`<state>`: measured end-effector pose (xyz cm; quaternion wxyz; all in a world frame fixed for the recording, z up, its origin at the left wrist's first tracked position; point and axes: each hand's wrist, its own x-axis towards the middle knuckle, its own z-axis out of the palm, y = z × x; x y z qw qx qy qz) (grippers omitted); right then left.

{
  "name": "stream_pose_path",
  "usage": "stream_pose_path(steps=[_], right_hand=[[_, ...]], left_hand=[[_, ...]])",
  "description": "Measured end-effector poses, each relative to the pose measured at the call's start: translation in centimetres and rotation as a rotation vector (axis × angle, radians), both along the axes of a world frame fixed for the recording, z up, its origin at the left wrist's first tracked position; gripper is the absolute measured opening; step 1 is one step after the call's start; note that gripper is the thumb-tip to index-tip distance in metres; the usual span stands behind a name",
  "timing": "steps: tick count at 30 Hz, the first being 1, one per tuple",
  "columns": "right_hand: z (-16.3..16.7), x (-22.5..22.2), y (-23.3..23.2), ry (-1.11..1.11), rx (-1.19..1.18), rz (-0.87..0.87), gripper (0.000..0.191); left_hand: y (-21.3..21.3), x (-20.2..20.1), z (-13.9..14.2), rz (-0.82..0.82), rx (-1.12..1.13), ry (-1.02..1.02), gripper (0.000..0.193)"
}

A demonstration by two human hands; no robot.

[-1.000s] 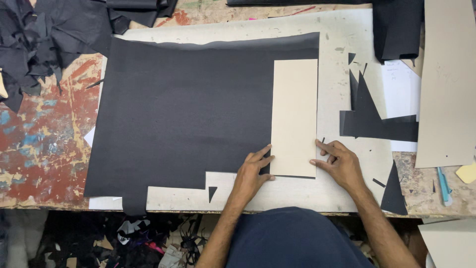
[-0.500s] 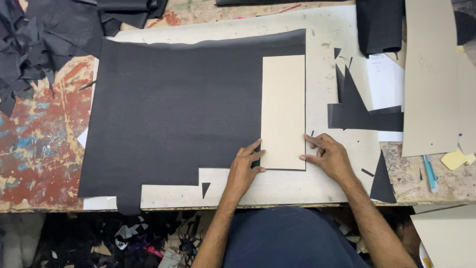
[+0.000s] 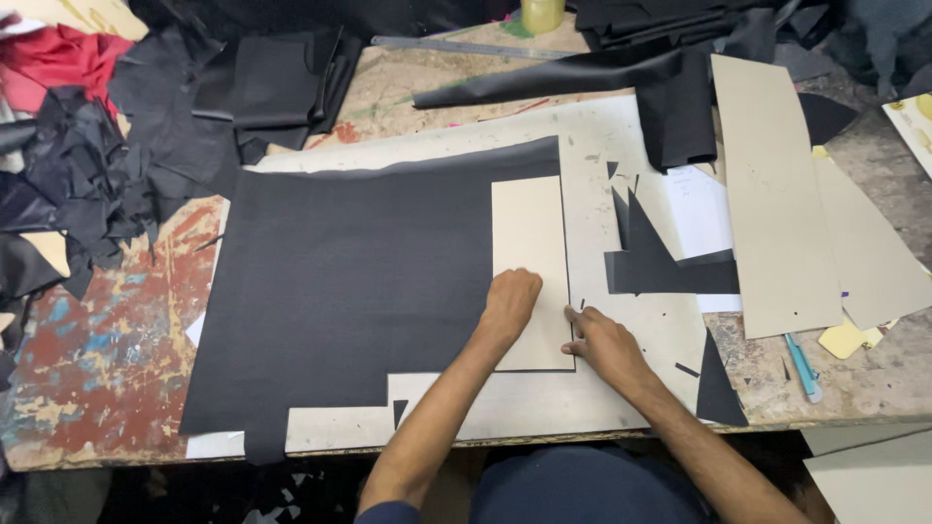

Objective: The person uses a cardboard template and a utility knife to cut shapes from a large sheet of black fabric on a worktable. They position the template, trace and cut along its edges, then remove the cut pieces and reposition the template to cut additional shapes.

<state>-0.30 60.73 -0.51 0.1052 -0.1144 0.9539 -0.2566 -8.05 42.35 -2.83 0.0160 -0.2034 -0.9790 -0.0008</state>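
A cardboard template [image 3: 529, 262] is lying on the right edge of a fabric sheet [image 3: 359, 291], both resting on a cutting board [image 3: 602, 398]. Offcut triangles [image 3: 650, 262] are sitting right of it, cardboard strips [image 3: 777, 194] farther right.

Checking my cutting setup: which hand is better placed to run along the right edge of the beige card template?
Right hand: it rests at the beige rectangular card template's right edge; left hand presses on it.

A single head-worn camera looks steeply down from above the person's chest onto the worktable [image 3: 116, 369], facing its far edge. It sits close enough that both forearms enter from the bottom edge, yet high enough to take in most of the tabletop.
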Motion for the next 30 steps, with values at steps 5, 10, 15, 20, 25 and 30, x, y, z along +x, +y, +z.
stream_pose_path(steps=[5, 10, 15, 20, 25, 30], right_hand=[[-0.1, 0.1, 0.1, 0.014, 0.043, 0.037, 0.065], [-0.7, 2.9, 2.8, -0.014, -0.186, -0.018, 0.058], [-1.8, 6.2, 12.2, 0.543, -0.142, -0.401, 0.038], [-3.8, 8.6, 22.3, 0.608, 0.245, -0.597, 0.050], [-5.5, 11.5, 24.5, 0.448, 0.268, -0.603, 0.038], [-4.9, 10.2, 24.5, 0.577, 0.223, -0.619, 0.050]], left_hand=[[0.8, -5.6, 0.9, 0.136, -0.082, -0.247, 0.126], [0.9, -7.3, 2.3, 0.126, -0.149, -0.316, 0.155], [1.5, -8.6, 1.5, 0.127, -0.185, -0.392, 0.170], [2.0, -9.3, 1.2, 0.113, -0.270, -0.446, 0.175], [2.4, -9.4, 2.2, 0.119, -0.272, -0.475, 0.176], [2.6, -9.1, 2.8, 0.111, -0.318, -0.457, 0.176]])
